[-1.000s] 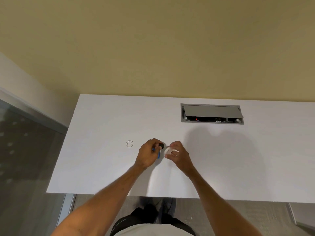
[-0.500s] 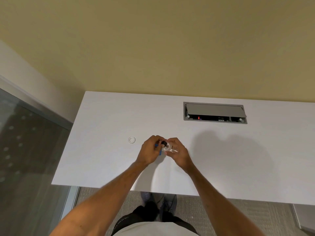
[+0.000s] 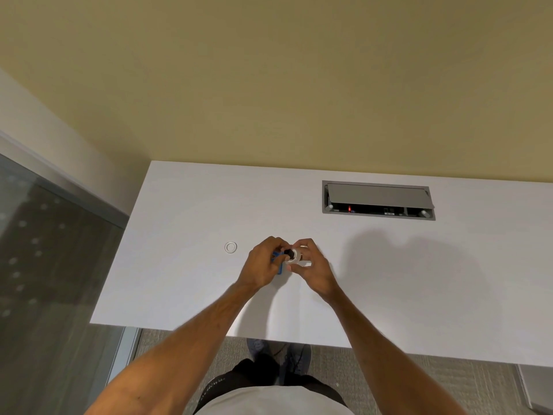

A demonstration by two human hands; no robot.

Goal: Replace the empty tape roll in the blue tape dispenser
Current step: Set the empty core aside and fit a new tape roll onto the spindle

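My left hand [image 3: 263, 265] grips the small blue tape dispenser [image 3: 279, 262] just above the white desk [image 3: 185, 274]; only slivers of blue show between the fingers. A black hub [image 3: 289, 253] sticks out at the dispenser's top. My right hand [image 3: 312, 266] pinches a whitish tape roll [image 3: 294, 255] and holds it right against the black hub. Fingers hide most of both objects, so I cannot tell how far the roll sits on the hub. A small clear ring, a bare tape core [image 3: 230, 247], lies flat on the desk to the left of my hands.
A grey recessed cable box [image 3: 377, 199] with its lid raised sits in the desk at the back right. The desk's near edge runs just in front of my body. A glass partition [image 3: 45, 265] stands at the left, with a beige wall behind the desk.
My two hands have closed together. The tape roll in my right hand has moved left up against the black hub of the dispenser. The camera has shifted slightly.
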